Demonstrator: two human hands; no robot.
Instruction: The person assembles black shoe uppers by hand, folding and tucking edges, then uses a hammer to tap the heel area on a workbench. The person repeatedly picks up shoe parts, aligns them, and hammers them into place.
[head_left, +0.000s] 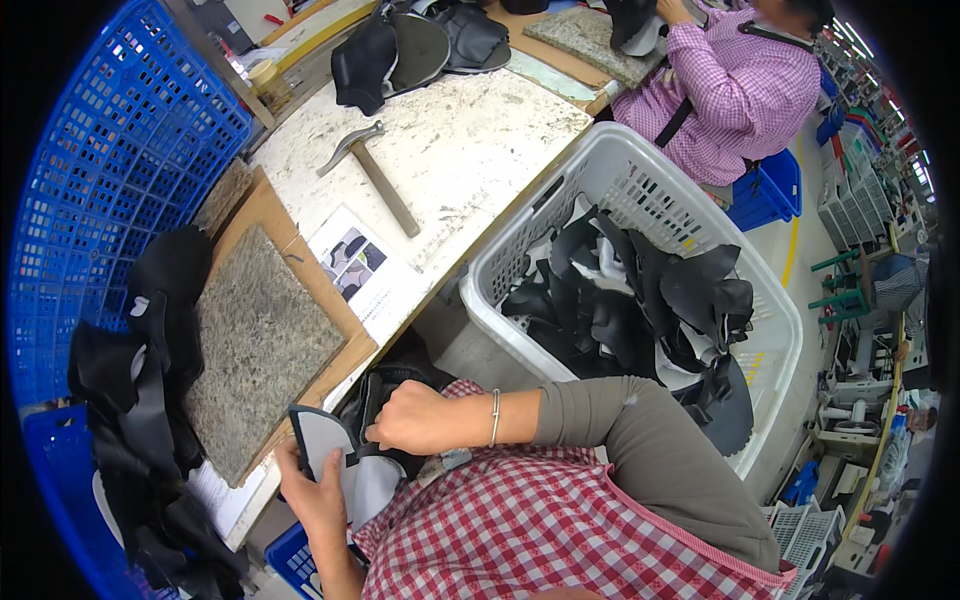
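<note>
A black shoe upper with pale grey lining point(365, 488) is held in front of my apron, lining side toward me. My left hand point(315, 492) grips its left edge, thumb on the lining. My right hand point(415, 418), with a bracelet at the wrist, is closed in a fist against the upper's inner edge. Its curled fingers hide what they hold, if anything. More black material point(405, 372) shows just beyond the right hand. The table edge and a rough stone slab point(262, 350) on a brown board lie close to the left hand.
A hammer point(385, 185) and a printed sheet point(350, 258) lie on the white table point(470, 130). Black uppers point(150, 370) pile at left beside a blue crate point(120, 150). A white basket point(630, 150) of black pieces stands right. A co-worker point(740, 80) sits beyond.
</note>
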